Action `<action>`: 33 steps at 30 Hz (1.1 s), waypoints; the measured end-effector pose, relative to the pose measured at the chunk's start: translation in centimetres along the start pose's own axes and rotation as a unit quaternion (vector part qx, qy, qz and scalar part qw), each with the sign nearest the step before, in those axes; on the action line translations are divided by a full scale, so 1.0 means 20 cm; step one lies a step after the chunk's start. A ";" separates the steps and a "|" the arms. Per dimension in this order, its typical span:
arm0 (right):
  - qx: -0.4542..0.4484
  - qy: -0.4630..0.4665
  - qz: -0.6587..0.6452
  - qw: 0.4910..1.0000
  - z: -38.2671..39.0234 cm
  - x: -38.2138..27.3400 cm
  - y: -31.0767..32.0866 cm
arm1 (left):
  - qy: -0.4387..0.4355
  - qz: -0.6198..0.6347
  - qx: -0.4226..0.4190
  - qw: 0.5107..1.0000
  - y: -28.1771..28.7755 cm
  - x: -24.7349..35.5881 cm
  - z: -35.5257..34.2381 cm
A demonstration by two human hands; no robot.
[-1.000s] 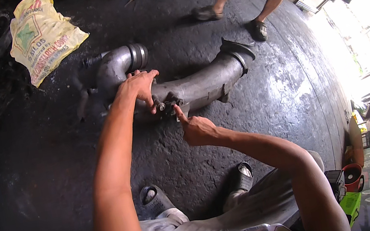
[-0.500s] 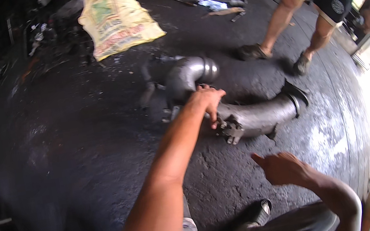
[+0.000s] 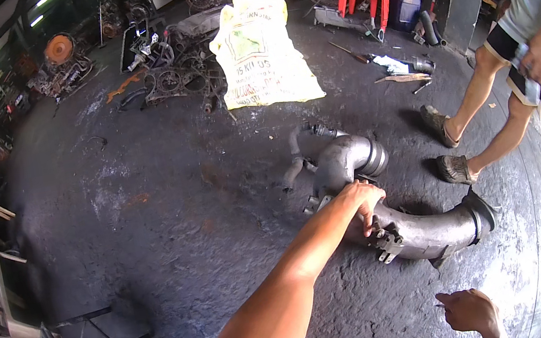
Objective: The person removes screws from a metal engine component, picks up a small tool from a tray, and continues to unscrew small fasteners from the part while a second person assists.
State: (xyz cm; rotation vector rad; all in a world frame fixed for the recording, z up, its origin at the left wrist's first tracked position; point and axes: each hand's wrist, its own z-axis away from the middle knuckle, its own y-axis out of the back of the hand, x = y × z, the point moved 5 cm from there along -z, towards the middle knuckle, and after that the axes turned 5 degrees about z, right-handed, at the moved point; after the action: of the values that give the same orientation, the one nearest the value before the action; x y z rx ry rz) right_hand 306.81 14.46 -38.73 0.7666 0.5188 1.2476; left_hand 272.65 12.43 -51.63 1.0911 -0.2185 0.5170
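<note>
While the left hand stays clamped over the flanged end of the grey curved pipe lying on the dark oily floor, the right hand has pulled back low, loosely curled, holding nothing clearly visible, leaving one hand steadying it.

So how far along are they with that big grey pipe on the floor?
Already done: the curved metal pipe lies loose on the workshop floor, off any machine, beside a second elbow pipe. In hand: the left hand grips its flanged end, while the right hand hovers apart, touching nothing. Left: the two pipes are not joined; I can't tell more.
</note>
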 end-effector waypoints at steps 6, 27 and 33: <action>-0.088 0.029 -0.024 0.995 -0.02 0.00 0.04 | -0.006 0.002 0.023 1.000 -0.01 0.00 -0.04; -0.096 0.040 -0.048 0.993 -0.06 0.05 0.01 | -0.009 -0.012 -0.006 1.000 0.01 0.03 -0.04; -0.075 0.034 -0.046 0.995 -0.08 0.07 0.00 | -0.010 -0.014 0.013 1.000 0.03 0.04 -0.01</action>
State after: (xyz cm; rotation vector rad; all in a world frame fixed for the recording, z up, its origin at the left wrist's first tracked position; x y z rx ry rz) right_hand 306.00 16.16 -39.79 0.5686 0.5034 1.2145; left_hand 273.03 13.14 -50.97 1.1239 -0.2139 0.4847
